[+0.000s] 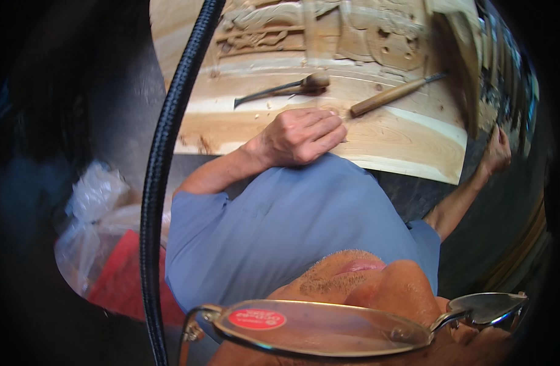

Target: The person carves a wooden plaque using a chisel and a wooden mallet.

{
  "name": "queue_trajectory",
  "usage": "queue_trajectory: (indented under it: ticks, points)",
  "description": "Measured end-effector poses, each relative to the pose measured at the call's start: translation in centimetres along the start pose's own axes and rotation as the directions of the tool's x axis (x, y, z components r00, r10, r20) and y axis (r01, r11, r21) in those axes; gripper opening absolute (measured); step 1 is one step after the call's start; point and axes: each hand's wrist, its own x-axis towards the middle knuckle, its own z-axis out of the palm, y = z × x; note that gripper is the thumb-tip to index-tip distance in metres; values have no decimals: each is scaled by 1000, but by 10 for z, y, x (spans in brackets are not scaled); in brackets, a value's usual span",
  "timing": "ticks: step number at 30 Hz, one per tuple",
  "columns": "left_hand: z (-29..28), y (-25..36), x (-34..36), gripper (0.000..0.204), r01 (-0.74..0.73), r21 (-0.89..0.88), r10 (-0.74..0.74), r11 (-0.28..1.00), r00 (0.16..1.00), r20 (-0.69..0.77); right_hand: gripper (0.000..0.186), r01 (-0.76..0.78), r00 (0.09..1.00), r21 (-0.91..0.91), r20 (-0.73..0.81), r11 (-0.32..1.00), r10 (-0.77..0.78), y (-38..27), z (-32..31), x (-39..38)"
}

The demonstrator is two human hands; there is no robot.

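Observation:
My left hand [304, 135] is closed over the near edge of a pale carved wood panel [414, 137]. Its fingers are curled, and whatever they may hold is hidden. Just beyond it lies a carving chisel [274, 91] with a dark metal shaft and a rounded wooden end. To its right a second chisel [390, 96] with a long wooden handle rests on the panel, its tip pointing right. Off to the right, my right hand [498, 152] is beside the panel with its fingers bent together. What lies inside that hand cannot be made out.
Relief carving [383, 36] covers the panel's far part. A blurred brown wooden piece [463, 73] stands over its right side. Many slim tools [512, 73] line the far right. A clear plastic bag [97, 195] and red material [118, 274] are at left. A black braided cable [161, 146] crosses the view.

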Motion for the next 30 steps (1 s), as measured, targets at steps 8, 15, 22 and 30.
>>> queue_trajectory:
  ticks: [8,15,22,30]
  points:
    - [1,9,-22,17,37,76,-37,996,999,-12,35,-2,999,-48,-37,999,1,-41,-8,8]
    - [-11,8,-28,24,192,214,-177,958,980,-90,30,22,986,37,-164,999,-16,-60,-19,9]
    - [-37,-21,-60,24,492,424,-489,760,863,-127,29,41,978,70,-208,997,-25,-81,-36,7]
    - [-42,-35,-54,28,516,387,-566,764,824,18,26,102,986,124,-145,987,-84,-77,-30,-11]
